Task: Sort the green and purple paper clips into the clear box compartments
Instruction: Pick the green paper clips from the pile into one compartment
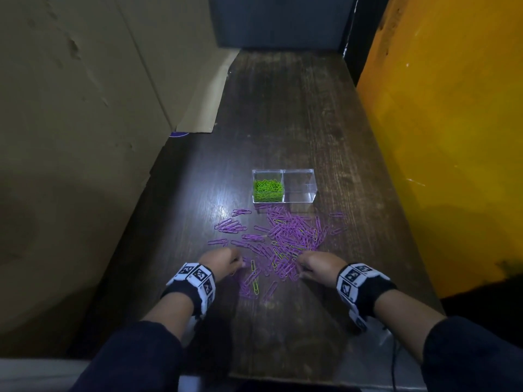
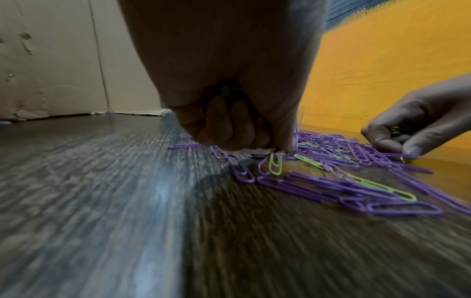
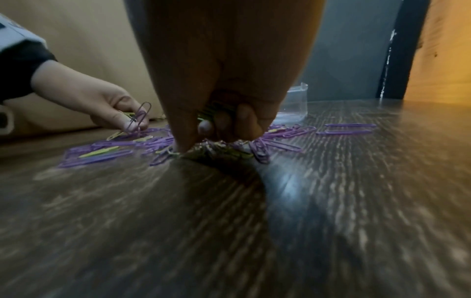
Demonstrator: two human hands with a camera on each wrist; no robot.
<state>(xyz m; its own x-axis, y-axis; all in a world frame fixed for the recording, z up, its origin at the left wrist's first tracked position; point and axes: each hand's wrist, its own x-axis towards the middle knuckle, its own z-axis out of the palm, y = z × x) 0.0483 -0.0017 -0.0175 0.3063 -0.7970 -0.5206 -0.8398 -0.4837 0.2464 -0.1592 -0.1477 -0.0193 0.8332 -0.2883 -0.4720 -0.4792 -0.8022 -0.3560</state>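
Two hands work the pile before the clear box point(image 1: 283, 186): left hand point(image 1: 223, 263) pinches a green clip point(image 2: 275, 164); right hand point(image 1: 314, 264), curled, seemingly hoards green clips point(image 3: 214, 113) for one trip.

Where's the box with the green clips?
In the head view, the clear box sits mid-table, just beyond the purple clips; green clips fill its left compartment.

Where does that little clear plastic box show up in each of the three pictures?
Head view: clear box, centre, beyond the clip pile.
Left wrist view: not clearly visible, hidden behind the left hand.
Right wrist view: one corner, right of the right hand.
Shared landmark: the purple paper clips.
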